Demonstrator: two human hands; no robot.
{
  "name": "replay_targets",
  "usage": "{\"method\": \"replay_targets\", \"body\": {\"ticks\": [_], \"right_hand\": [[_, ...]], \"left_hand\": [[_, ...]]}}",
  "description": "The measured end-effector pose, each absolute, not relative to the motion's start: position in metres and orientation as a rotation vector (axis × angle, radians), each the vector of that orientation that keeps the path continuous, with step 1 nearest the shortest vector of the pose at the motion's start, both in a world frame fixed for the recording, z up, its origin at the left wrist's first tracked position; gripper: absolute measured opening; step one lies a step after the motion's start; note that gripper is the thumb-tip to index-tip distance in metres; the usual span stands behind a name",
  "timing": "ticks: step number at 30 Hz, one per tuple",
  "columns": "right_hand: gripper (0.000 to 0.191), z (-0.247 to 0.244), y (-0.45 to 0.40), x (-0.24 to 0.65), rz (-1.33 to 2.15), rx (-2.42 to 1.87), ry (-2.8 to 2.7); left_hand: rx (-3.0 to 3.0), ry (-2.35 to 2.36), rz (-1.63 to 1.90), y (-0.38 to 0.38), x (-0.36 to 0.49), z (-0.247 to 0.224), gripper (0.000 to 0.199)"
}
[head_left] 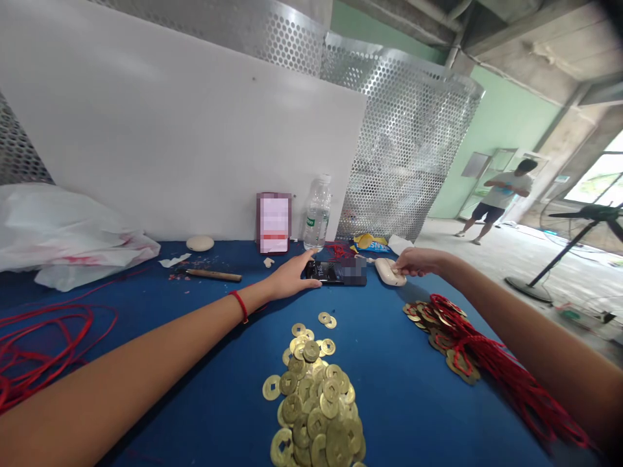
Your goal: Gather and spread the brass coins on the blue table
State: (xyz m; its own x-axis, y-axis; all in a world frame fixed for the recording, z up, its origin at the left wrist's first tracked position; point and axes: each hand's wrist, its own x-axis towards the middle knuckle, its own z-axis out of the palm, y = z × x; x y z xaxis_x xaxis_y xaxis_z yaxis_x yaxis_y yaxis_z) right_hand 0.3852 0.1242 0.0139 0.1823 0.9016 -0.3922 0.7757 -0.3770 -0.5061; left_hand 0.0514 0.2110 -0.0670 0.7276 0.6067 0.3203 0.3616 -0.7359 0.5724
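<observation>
Thumb and fingers of my left hand (292, 275) close around the left end of a black smartphone (331, 272) lying on the blue table, its lock screen lit. A red string bracelet circles that wrist. Beside the phone, my right hand (419, 261) pinches the right side of a white earbud case (386, 271); its fingertips are partly hidden. Nearer to me spreads a heap of brass coins with square holes (316, 402). Under my right forearm lies a bundle of red cords (491, 363) strung with coins (440, 340).
A second phone (274, 224) and a water bottle (317, 217) stand against the white board. Leftward are a wooden-handled tool (214, 275), a pale round object (200, 243), loose red cord (48, 344) and a plastic bag (63, 227). A person (503, 191) stands beyond a black fan (584, 214).
</observation>
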Motion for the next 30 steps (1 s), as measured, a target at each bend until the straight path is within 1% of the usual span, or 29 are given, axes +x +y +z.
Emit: {"method": "replay_targets", "body": {"ticks": [3,6,11,19,27,28,30], "right_hand": [[0.031,0.021,0.133,0.388,1.268,-2.267,-1.539],[0.032,0.026,0.137,0.384,1.330,-2.297,-1.476],[0.035,0.027,0.134,0.379,1.300,-2.340,-1.402],[0.029,0.026,0.129,0.382,1.320,-2.255,-1.513],[0.033,0.020,0.132,0.394,1.336,-2.232,-1.467],[0.033,0.019,0.133,0.395,1.328,-2.258,-1.472],[0.035,0.019,0.133,0.396,1.180,-2.315,-1.567]], "left_hand": [[2.443,0.735,0.686,0.210,0.051,-0.065,0.084],[2.439,0.716,0.692,0.210,0.051,-0.065,0.084],[2.444,0.708,0.706,0.211,0.051,-0.067,0.085],[2.434,0.696,0.714,0.212,0.051,-0.068,0.085],[2.447,0.709,0.708,0.213,0.051,-0.069,0.085],[2.449,0.708,0.708,0.213,0.051,-0.069,0.085],[2.454,0.703,0.709,0.213,0.051,-0.068,0.085]]}}
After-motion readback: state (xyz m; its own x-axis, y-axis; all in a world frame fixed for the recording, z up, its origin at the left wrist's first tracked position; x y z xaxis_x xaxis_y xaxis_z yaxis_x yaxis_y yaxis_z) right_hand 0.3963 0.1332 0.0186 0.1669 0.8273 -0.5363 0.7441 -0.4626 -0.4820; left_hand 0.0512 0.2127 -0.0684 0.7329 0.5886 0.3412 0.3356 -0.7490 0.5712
